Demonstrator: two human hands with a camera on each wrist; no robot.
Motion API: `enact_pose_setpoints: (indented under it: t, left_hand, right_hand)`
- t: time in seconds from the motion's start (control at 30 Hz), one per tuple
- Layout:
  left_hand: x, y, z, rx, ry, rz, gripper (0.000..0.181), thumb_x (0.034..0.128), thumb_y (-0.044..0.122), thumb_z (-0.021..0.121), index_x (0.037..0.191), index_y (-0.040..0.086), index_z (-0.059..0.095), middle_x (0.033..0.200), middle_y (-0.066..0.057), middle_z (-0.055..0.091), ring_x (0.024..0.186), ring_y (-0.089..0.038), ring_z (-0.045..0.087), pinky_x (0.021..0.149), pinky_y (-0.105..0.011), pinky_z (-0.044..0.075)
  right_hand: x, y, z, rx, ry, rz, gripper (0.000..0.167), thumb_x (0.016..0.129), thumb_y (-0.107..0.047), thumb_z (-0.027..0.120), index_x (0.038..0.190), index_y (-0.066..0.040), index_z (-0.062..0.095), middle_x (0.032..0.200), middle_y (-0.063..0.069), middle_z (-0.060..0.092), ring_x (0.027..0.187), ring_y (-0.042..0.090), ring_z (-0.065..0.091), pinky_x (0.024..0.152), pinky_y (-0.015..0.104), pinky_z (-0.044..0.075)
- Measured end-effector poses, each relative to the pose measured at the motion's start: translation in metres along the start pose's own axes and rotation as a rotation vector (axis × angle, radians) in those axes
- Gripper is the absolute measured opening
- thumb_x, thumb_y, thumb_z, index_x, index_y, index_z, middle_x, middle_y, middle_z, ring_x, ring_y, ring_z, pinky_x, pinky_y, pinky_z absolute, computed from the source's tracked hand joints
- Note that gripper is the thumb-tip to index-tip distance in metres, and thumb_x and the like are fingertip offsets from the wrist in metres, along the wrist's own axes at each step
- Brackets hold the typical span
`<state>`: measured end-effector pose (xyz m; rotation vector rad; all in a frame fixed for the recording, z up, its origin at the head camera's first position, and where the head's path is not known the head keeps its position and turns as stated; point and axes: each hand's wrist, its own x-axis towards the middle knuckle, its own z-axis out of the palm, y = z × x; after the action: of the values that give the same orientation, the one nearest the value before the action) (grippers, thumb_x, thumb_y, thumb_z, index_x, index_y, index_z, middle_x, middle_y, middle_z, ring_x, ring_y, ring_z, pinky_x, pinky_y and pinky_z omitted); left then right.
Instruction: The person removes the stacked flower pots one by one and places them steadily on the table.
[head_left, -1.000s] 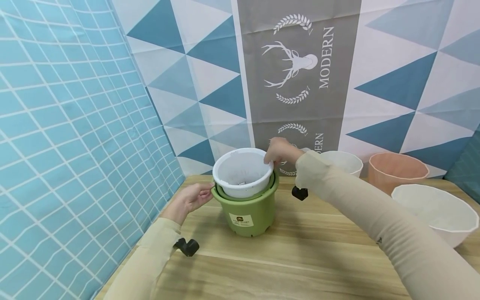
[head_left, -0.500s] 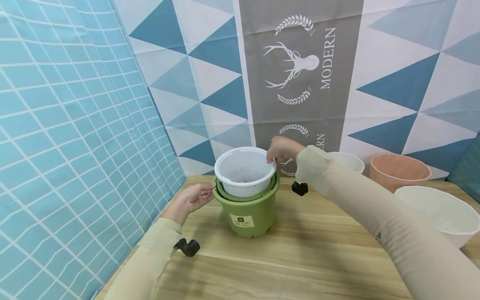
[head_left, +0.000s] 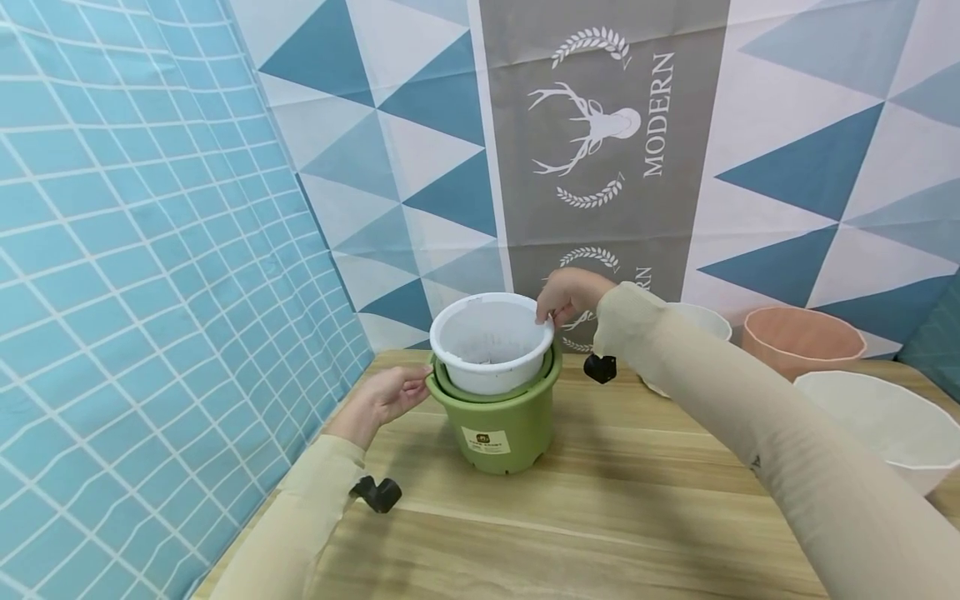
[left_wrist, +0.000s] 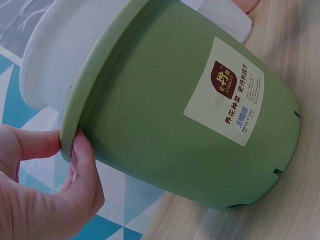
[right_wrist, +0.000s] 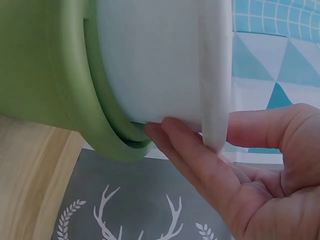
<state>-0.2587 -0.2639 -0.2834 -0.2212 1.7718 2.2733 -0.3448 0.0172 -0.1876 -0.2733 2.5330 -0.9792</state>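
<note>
A green flowerpot with a paper label stands upright on the wooden table. Inside its mouth shows a second green rim, and in that sits a white flowerpot whose upper part rises above the green. My left hand pinches the outer green pot's rim at its left side; in the left wrist view the thumb lies over the rim, the fingers beneath. My right hand grips the white pot's rim at its right, with the thumb inside and fingertips against the outer wall. The white pot's bottom is hidden.
To the right stand a white pot partly behind my right arm, an orange pot and a wide white pot. A blue gridded cloth hangs along the left; a patterned cloth hangs behind the table.
My right hand and the white pot's rim have shifted very slightly up and to the right. The left hand stays on the green rim.
</note>
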Motion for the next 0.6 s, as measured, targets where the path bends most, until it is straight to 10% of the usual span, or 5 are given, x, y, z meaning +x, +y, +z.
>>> enact_pose_setpoints:
  t: [0.43,0.6]
  left_hand:
    - [0.0024,-0.0008,0.0002,-0.015,0.001,-0.018,0.019,0.0996,0.001,0.043,0.118,-0.001,0.042,0.113,-0.013,0.04,0.08,-0.006,0.059,0.077,-0.009,0.056]
    - [0.0005,0.0008,-0.0001,0.001,-0.002,-0.014,0.022,0.0995,0.001,0.042,0.121,-0.003,0.04,0.113,-0.013,0.04,0.081,-0.006,0.059,0.078,-0.01,0.056]
  right_hand:
    - [-0.0085,0.0012,-0.0075,0.096,-0.008,0.002,0.042,0.09,0.001,0.059,0.129,0.012,0.047,0.128,0.019,0.049,0.07,0.011,0.058,0.081,0.022,0.062]
    - [-0.0098,0.0018,-0.0084,0.124,-0.005,-0.015,0.041,0.089,0.002,0.058,0.128,0.013,0.048,0.119,0.017,0.052,0.065,0.009,0.058,0.075,0.019,0.062]
